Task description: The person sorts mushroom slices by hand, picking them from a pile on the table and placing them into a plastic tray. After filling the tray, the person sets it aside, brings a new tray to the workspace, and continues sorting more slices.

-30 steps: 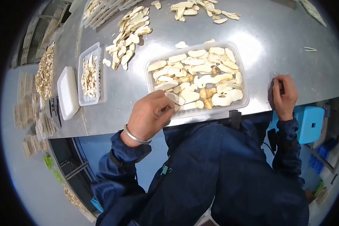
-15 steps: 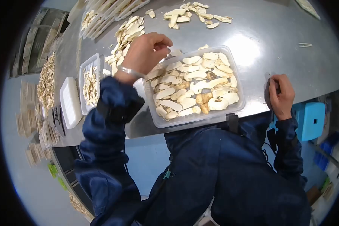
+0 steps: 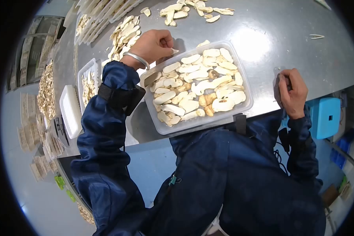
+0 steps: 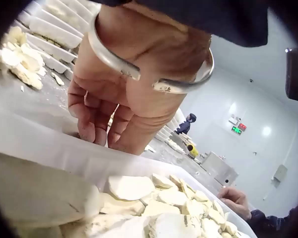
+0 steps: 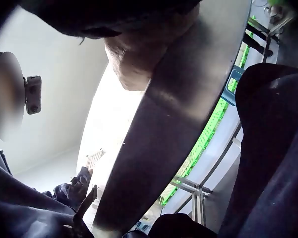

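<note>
A clear plastic tray (image 3: 247, 103) of pale mushroom slices (image 3: 189, 105) stands at the table's near edge. Beyond its back left corner, the left hand (image 3: 149, 48), with a silver bangle at its wrist, pinches a small pale slice (image 3: 174, 51) at the fingertips. In the left wrist view, that hand (image 4: 124, 99) reaches down past the tray's wall (image 4: 84, 156), fingers bent. The right hand (image 3: 293, 93) rests loosely curled on the table, right of the tray, with no held thing visible. The right wrist view shows only part of it (image 5: 134, 62).
Loose slices (image 3: 124, 35) lie heaped behind the left hand, and more (image 3: 173, 13) lie farther back. A white tray (image 3: 70, 112), a tray of small pieces (image 3: 88, 84) and stacked trays (image 3: 102, 17) stand at the left. A thin pale item (image 3: 316, 36) lies at the right.
The left hand has moved from the tray's near left corner to beyond its back left corner, and pinches a slice there. The right hand remains resting on the table.
</note>
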`<state>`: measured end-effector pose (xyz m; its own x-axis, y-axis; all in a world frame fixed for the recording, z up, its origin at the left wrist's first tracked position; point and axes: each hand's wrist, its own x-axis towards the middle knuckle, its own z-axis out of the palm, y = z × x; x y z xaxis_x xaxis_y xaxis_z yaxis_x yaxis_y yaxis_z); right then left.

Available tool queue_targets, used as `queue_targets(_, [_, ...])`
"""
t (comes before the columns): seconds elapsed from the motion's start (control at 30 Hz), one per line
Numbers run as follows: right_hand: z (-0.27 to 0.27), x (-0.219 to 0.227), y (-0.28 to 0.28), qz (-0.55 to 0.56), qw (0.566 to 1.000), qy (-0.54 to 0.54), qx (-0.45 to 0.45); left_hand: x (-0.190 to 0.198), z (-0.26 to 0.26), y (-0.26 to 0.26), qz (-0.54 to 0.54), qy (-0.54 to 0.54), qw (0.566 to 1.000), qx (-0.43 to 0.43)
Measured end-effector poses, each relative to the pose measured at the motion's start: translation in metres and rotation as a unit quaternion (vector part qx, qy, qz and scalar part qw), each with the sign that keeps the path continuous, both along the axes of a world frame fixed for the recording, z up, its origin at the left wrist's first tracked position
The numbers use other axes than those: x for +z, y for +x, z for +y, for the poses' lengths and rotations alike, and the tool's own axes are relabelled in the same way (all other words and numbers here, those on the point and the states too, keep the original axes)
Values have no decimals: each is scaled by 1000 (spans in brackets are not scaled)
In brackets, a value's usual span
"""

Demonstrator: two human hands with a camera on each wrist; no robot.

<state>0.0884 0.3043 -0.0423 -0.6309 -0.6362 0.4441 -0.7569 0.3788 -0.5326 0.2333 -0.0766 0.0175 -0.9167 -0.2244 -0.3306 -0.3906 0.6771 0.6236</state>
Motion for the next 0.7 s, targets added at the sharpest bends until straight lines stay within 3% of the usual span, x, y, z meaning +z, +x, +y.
queue_targets(0.17, [0, 1, 0, -6, 1000, 2, 1, 27, 14, 26, 111, 79, 988, 70])
queue_targets(0.23, [-1, 2, 0, 5, 1000, -7, 5, 32, 44, 42, 103, 158, 982, 22])
queue_targets(0.3, [-3, 2, 1, 5, 1000, -16, 8, 28, 72, 51, 51, 154, 986, 30])
queue_targets(0.37, [-3, 3, 2, -6, 1000, -21, 3, 29, 92, 50, 57, 52, 997, 12])
queue_targets(0.53, [-4, 6, 0, 18, 1000, -21, 5, 20, 98, 40, 147, -71, 983, -80])
queue_targets(0.7, [-4, 8, 2, 3, 1000, -15, 1, 37, 28, 5, 237, -181, 954, 34])
